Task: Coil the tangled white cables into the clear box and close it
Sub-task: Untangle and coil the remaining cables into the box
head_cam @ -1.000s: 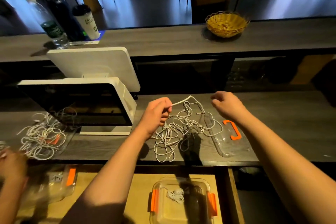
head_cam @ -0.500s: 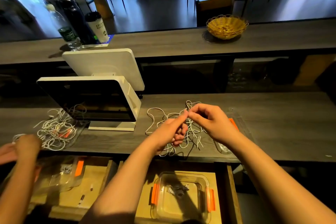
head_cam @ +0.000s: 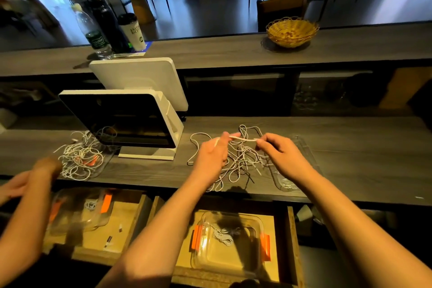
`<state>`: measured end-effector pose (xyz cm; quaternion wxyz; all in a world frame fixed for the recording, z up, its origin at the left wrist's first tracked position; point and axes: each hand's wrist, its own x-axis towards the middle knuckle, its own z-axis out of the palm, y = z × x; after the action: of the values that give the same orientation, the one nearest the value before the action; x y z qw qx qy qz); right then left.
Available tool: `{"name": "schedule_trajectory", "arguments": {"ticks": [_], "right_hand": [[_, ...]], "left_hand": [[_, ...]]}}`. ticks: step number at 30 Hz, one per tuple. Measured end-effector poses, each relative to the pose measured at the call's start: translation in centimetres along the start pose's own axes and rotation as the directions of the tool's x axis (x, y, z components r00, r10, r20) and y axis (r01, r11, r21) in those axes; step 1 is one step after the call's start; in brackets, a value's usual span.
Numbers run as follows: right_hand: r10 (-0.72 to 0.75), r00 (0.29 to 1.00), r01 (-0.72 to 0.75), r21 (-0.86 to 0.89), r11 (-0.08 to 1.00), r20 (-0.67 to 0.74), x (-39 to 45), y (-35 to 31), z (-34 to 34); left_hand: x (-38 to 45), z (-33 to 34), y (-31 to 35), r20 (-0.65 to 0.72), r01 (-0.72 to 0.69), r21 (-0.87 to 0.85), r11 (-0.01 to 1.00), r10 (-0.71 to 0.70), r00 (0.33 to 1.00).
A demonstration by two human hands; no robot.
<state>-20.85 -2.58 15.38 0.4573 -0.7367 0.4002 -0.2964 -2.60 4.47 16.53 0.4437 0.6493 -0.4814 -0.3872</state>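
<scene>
Two hands are stretching one short run of white cable taut above the table (head_cam: 350, 147): the left hand (head_cam: 211, 158) is pinching one end, the right hand (head_cam: 279, 154) is pinching the other, probably to find a free end. Beneath them the tangled white cables (head_cam: 236, 159) are lying loose. The clear box (head_cam: 228, 241) is sitting open in the drawer below, its lid (head_cam: 301, 170) lying beside the tangle.

Both forearms (head_cam: 163, 224) bare, no sleeves showing.
</scene>
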Motion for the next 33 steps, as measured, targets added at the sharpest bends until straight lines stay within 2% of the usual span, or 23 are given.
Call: {"name": "schedule_trajectory", "arguments": {"ticks": [4, 5, 7, 8, 9, 11, 14, 16, 18, 19, 21, 24, 26, 28, 30, 33], "right_hand": [[0.0, 0.998, 0.003, -0.059, 0.998, 0.062, -1.0, 1.2, 1.7], [0.012, 0.995, -0.004, -0.083, 0.997, 0.095, -1.4, 1.1, 2.4], [0.036, 0.988, -0.017, -0.129, 0.992, 0.152, -1.9, 0.8, 3.8], [0.039, 0.983, -0.009, -0.162, 0.987, 0.181, -2.1, 0.5, 4.5], [0.04, 0.976, 0.006, -0.211, 0.978, 0.214, -2.3, 0.2, 4.9], [0.018, 0.958, 0.087, -0.352, 0.932, 0.285, -2.6, -0.4, 5.6], [-0.012, 0.918, 0.226, -0.497, 0.838, 0.397, -3.5, -1.7, 6.0], [-0.093, 0.892, 0.314, -0.457, 0.833, 0.443, -3.9, -2.7, 5.6], [-0.177, 0.876, 0.363, -0.372, 0.854, 0.449, -3.9, -3.4, 4.8], [-0.206, 0.875, 0.37, -0.328, 0.87, 0.439, -3.7, -3.5, 4.3], [-0.236, 0.89, 0.368, -0.311, 0.876, 0.39, -3.3, -3.6, 3.4], [-0.259, 0.925, 0.358, -0.402, 0.843, 0.279, -1.9, -3.6, 2.3], [-0.283, 0.937, 0.347, -0.463, 0.816, 0.202, -0.8, -3.7, 1.8], [-0.276, 0.952, 0.305, -0.54, 0.785, 0.135, 0.4, -3.5, 1.3], [-0.261, 0.961, 0.262, -0.591, 0.763, 0.089, 1.4, -3.4, 1.2], [-0.251, 0.968, 0.217, -0.598, 0.772, 0.026, 2.5, -3.3, 1.0]], "left_hand": [[-0.3, 1.1, 0.2, -0.135, -0.02, -0.326, 0.945, -0.026, 0.99], [-0.4, 1.6, 0.3, -0.117, -0.008, -0.468, 0.884, -0.053, 0.992], [-0.4, 2.3, 0.7, -0.084, 0.011, -0.716, 0.698, -0.101, 0.991], [-0.2, 2.4, 0.8, -0.098, 0.008, -0.762, 0.647, -0.128, 0.987], [0.2, 2.4, 0.7, -0.137, -0.005, -0.77, 0.638, -0.158, 0.978], [0.8, 2.3, 0.3, -0.232, -0.052, -0.73, 0.681, -0.175, 0.957], [1.5, 2.1, -0.6, -0.329, -0.037, -0.434, 0.9, -0.12, 0.937], [2.2, 2.0, -1.8, -0.293, 0.027, -0.171, 0.985, -0.077, 0.953], [2.2, 1.8, -2.7, -0.135, 0.082, -0.027, 0.996, -0.085, 0.987], [1.9, 1.9, -2.9, -0.011, 0.115, -0.025, 0.993, -0.115, 0.993], [1.2, 2.3, -3.2, 0.198, 0.235, -0.101, 0.967, -0.212, 0.957], [-0.1, 2.3, -2.9, 0.342, 0.45, -0.236, 0.861, -0.36, 0.868], [-0.3, 2.0, -2.7, 0.483, 0.527, -0.297, 0.796, -0.351, 0.802], [-0.2, 1.7, -2.6, 0.611, 0.519, -0.3, 0.8, -0.256, 0.749], [-0.3, 1.3, -2.2, 0.666, 0.466, -0.255, 0.847, -0.196, 0.72], [-0.2, 0.8, -1.7, 0.587, 0.35, -0.09, 0.932, -0.234, 0.775]]}}
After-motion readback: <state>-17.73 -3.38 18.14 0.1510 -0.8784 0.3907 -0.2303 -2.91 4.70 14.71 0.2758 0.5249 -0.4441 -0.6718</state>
